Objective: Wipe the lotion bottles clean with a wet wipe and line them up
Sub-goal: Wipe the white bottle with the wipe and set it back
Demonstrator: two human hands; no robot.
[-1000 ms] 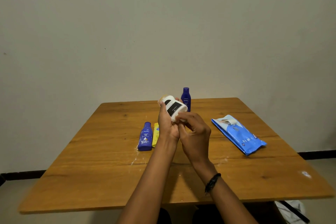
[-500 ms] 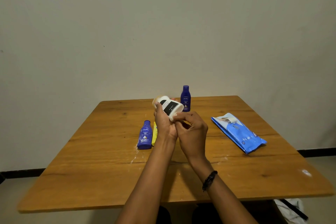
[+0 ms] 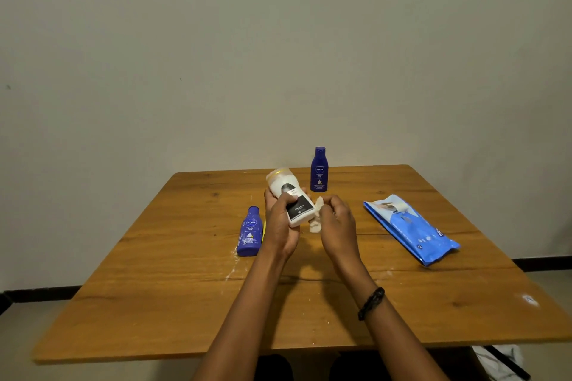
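Note:
My left hand grips a white lotion bottle with a black label, held tilted above the table, cap end pointing away. Just right of the bottle's base, my right hand pinches a crumpled white wet wipe. A dark blue bottle stands upright near the table's far edge. Another blue bottle lies flat at the left of my left hand. A yellow bottle lies beside it, mostly hidden behind my wrist.
A blue pack of wet wipes lies on the right side of the wooden table. White smears mark the wood near the lying blue bottle. A plain wall rises behind the table. Something white shows on the floor at lower right.
The white bottle has turned in my left hand and now points more upright. My right hand has drawn slightly off the bottle to the right, with the wipe now showing.

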